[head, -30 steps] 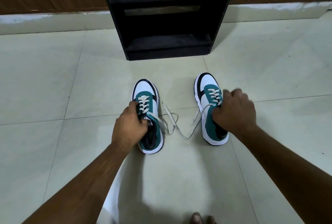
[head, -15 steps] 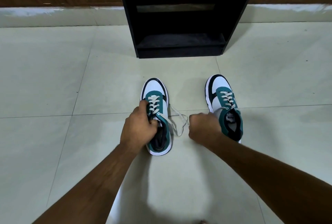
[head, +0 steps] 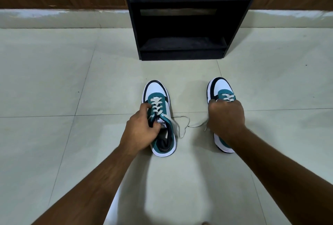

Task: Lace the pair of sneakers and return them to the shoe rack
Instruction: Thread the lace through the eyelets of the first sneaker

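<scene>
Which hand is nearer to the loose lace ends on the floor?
Right. The right hand touches the loose lace ends; the left hand grips the left sneaker beside them.

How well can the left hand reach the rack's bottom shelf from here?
Probably yes, with a forward stretch. The left hand grips the left sneaker on the floor, and only bare tile lies between it and the rack. The bottom shelf looks empty and open at the front.

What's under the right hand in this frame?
The right hand covers the middle of the right sneaker; only its toe, first lace rows and heel edge show. Loose lace ends trail out beside it. The grip itself is hidden.
</scene>
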